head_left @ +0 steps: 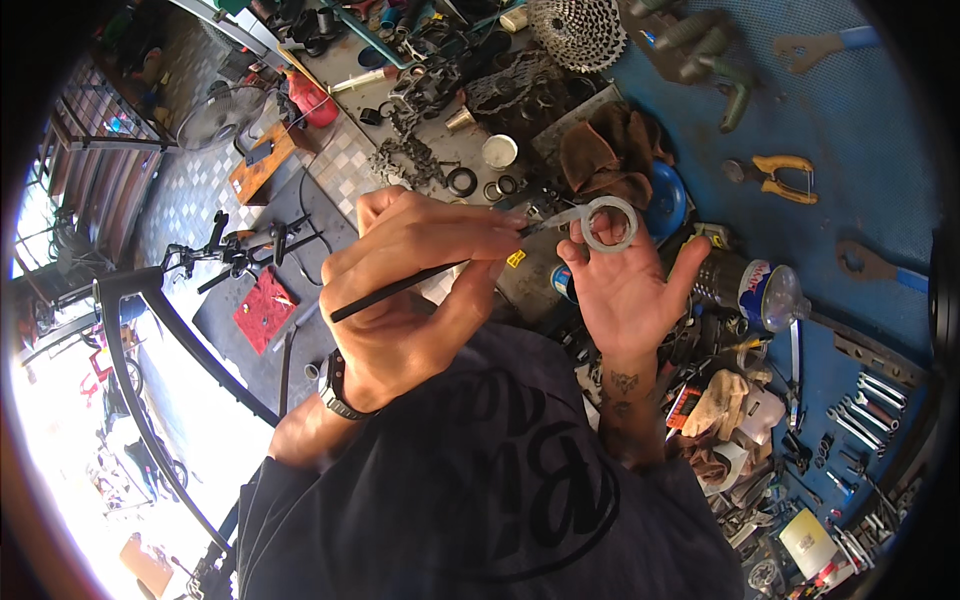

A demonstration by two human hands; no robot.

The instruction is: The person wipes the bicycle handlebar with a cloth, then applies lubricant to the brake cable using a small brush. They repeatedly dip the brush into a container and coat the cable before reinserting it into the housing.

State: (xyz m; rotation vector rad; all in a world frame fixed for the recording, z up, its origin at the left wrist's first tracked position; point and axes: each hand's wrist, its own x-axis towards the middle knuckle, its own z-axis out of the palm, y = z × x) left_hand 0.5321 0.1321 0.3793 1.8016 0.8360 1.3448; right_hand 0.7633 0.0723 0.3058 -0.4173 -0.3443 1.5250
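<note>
My left hand [410, 275], a watch on its wrist, pinches a slim brush [388, 291] with a black handle. The brush's pale front end reaches right and meets the edge of a whitish-grey ring [631, 232]. That ring is held at the fingers of my right hand [630, 300], whose palm faces up and whose thumb is stretched out to the side. Whether a finger passes through the ring or only backs it, I cannot tell. Beyond the hands, a small round tub [499, 151] with pale contents stands on the cluttered bench.
Bike parts fill the bench: a cassette [578, 30], chains [405, 160] and black rings [461, 181]. Brown gloves [610, 150] lie by a blue round dish [665, 200]. Pliers [783, 180], a plastic bottle [765, 293] and several wrenches [865, 410] are at right. A bicycle frame [125, 285] stands left.
</note>
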